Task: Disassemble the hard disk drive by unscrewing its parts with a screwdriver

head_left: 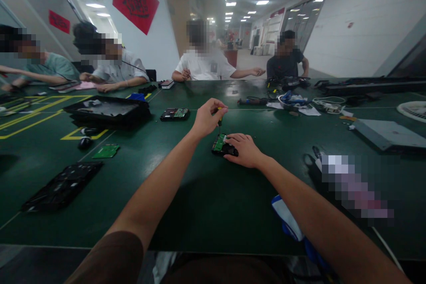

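Note:
My left hand [207, 117] pinches a small screwdriver [220, 117] with a yellow and black handle. The screwdriver stands almost upright, its shaft pointing down at a hard drive [219, 143] with a green circuit board on its upper face. Whether the tip sits in a screw is too small to make out. My right hand [245, 150] grips the drive from the right, fingers over the top and thumb along the near side, hiding part of it. Farther back and to the left lies a similar drive [175, 114], its green board facing up.
On the green table [213, 213] at left lie a black tray [109, 113], a loose circuit board [106, 151] and a black casing [63, 186]. A blue-white glove [288, 217] lies under my right forearm. At right is a grey metal box [392, 135]. Several people sit opposite.

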Demonstrator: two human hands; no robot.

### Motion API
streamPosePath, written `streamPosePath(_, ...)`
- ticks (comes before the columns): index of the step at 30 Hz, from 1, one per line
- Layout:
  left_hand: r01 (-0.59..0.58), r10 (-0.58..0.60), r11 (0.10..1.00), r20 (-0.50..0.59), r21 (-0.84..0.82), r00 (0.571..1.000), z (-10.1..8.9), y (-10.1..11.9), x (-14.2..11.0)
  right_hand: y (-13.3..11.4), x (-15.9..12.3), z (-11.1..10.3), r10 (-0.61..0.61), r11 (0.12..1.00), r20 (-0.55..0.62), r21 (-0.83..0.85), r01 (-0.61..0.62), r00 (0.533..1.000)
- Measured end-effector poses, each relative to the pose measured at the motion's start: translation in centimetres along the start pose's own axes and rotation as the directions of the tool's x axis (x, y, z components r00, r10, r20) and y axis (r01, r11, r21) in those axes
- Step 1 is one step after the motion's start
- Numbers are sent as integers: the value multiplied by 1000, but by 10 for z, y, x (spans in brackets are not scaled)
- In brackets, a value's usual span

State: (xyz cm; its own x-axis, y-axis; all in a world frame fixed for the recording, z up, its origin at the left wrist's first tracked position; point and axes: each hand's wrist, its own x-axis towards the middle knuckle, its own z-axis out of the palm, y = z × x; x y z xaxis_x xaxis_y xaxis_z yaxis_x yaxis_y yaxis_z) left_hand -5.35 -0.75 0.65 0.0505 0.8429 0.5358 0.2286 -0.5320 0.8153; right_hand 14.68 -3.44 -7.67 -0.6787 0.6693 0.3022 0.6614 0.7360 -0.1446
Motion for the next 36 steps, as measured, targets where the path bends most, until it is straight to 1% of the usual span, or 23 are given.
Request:
streamPosePath(3, 101, -98, 986, 30, -133, 995, -2, 0, 1, 0, 0, 0, -5, 1000, 3, -1, 5, 1000)
streamPosePath(7, 174, -155, 947, 89, -269, 984, -5, -1, 2, 0, 0, 0, -11, 1000, -5, 5, 11, 1000)
streamPosePath(9, 206, -180, 936, 115, -285, 977, -6, -2, 2, 1, 0, 1, -8, 1000, -9, 7, 8, 1000)
streamPosePath(12, 227, -207, 936, 101, -270, 973, -8, -3, 3, 1, 0, 1, -8, 1000, -12, 8, 8, 1000)
streamPosePath(14, 246, -221, 925, 116, -291, 968, -10, -3, 3, 1, 0, 1, -12, 1000, -14, 8, 12, 1000)
streamPosePath(16, 290, -244, 891, 170, -350, 955, -10, -3, 3, 1, 0, 0, -13, 1000, -14, 9, 13, 1000)
streamPosePath(19, 386, -294, 804, 262, -452, 919, -9, -1, 2, 1, 0, 0, -13, 1000, -11, 12, 13, 1000)
streamPosePath(21, 443, -339, 749, 289, -492, 895, -8, -1, 2, 1, 0, 0, -16, 1000, -8, 13, 16, 1000)
streamPosePath(23, 465, -378, 730, 271, -501, 885, -8, -2, 2, 1, 0, 0, -17, 1000, -7, 13, 17, 1000)
streamPosePath(26, 435, -392, 768, 191, -470, 900, -8, -4, 4, 1, 1, 0, -17, 1000, -6, 11, 17, 1000)
streamPosePath(28, 432, -398, 792, 172, -432, 901, -10, -4, 4, 1, 1, 0, -18, 1000, -10, 10, 18, 1000)
streamPosePath(33, 494, -435, 796, 237, -350, 869, -13, 2, 4, 1, 1, 0, -19, 1000, -10, 1, 19, 1000)
streamPosePath(36, 520, -447, 783, 272, -343, 852, -14, 4, 3, 0, 1, -1, -17, 1000, -4, -6, 17, 1000)
